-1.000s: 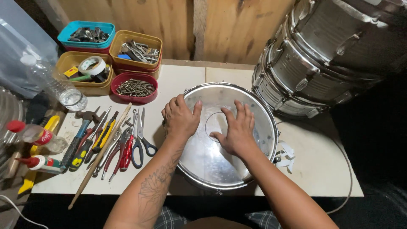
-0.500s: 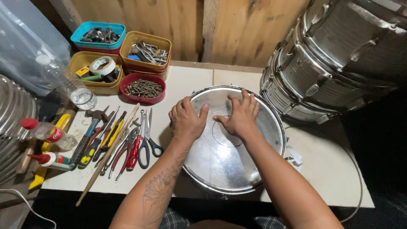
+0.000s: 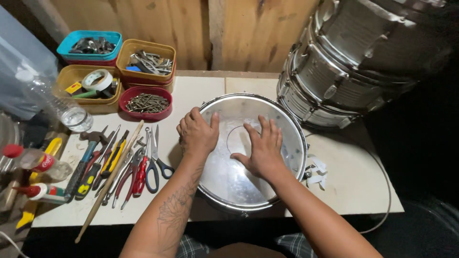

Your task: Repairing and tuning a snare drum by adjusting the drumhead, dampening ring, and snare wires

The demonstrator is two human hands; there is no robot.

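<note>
Tools at left: a row of pliers, screwdrivers, red-handled cutters and black-handled scissors lies on the pale tabletop, with a long wooden stick slanted across it.
Trays behind: four small plastic trays hold hardware; the round red tray of dark screws sits nearest the hands.
Drum: the shiny round metal drum with a clear skin lies flat on the tabletop, directly in front of us, its rim at the near edge.
Our left hand: it rests palm down on the left part of the skin, fingers loosely together, thumb over the rim, gripping nothing.
Our right hand: it lies flat at the centre of the skin, fingers spread apart, gripping nothing.
Stack at right: more silver metal drums are piled on their sides, just beside the flat one.
Step in hand: we judge that we are pressing and smoothing the skin into its seat.
Next move: it likely calls for even downward pressure worked around the rim.
Change: half a second ago both hands sat higher, near the far rim; they have since drawn toward the centre.
</note>
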